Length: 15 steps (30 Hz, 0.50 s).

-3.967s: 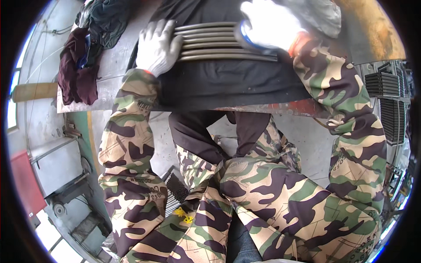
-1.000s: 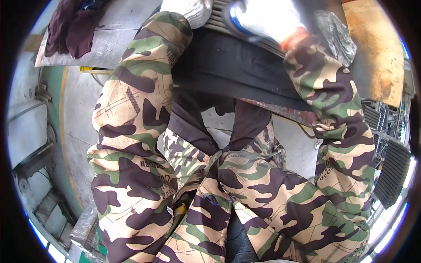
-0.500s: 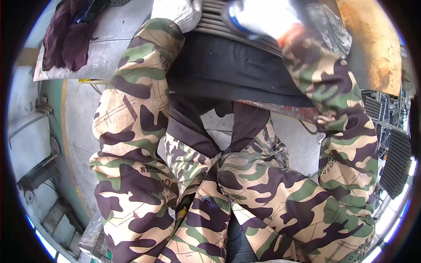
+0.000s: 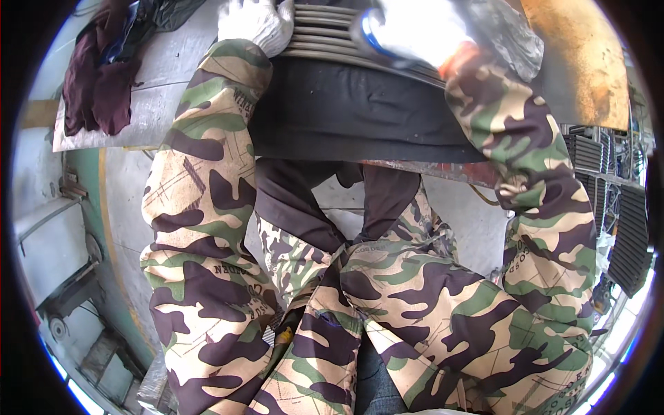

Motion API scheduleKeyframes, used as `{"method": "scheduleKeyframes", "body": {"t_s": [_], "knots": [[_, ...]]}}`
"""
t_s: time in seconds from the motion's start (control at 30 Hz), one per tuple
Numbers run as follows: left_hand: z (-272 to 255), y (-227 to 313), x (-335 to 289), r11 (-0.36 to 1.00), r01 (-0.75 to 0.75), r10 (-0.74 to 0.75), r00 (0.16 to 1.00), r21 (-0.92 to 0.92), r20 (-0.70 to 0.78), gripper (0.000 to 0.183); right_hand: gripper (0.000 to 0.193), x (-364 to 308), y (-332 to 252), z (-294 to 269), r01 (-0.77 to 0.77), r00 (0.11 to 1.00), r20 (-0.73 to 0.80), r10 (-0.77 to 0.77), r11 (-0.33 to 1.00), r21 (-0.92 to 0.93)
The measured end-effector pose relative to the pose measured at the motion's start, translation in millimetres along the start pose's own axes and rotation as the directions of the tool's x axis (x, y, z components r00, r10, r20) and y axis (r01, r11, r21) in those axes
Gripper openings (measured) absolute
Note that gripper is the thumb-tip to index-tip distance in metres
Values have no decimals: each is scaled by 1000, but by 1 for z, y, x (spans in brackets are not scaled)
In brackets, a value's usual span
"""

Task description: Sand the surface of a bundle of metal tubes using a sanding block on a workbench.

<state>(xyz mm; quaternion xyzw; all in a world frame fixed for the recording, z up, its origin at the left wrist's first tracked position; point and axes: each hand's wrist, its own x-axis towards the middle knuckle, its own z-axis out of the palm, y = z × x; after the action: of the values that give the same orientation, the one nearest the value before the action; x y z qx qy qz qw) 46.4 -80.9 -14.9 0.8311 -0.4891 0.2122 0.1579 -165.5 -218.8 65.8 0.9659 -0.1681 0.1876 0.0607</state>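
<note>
My left hand, in a white knitted glove, lies at the left ends of a row of grey metal rods. Its fingers are spread, with the tips partly cut off by the top edge. Over the right part of the rods is my right hand, also in a white glove. Glare and motion blur hide its fingers. Along its left side curves a blue-edged thing, which it seems to grip; I cannot make out its kind. Black cloth covers the table's front below the rods.
Dark maroon cloth hangs over the metal tabletop at the left. Crumpled clear plastic and a rusty tan board are at the right. Beyond them stand racks with dark ribbed parts. A grey cabinet stands far left.
The tabletop and rods sit slightly lower and further left in view. My left hand has moved left, showing more of the rods and its fingers. My right hand stays over the rods, still blurred.
</note>
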Motion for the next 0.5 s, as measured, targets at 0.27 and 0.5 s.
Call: {"method": "scheduleKeyframes", "body": {"t_s": [0.27, 0.5], "knots": [[-1, -12, 3, 948, -264, 265, 964, 178, 22, 44, 22, -18, 6, -11, 5, 1000, 12, -5, 1000, 11], [17, -22, -14, 957, -269, 279, 956, 108, -92, 38, 23, -40, 32, -13, -26, 999, 24, 27, 999, -36]]}}
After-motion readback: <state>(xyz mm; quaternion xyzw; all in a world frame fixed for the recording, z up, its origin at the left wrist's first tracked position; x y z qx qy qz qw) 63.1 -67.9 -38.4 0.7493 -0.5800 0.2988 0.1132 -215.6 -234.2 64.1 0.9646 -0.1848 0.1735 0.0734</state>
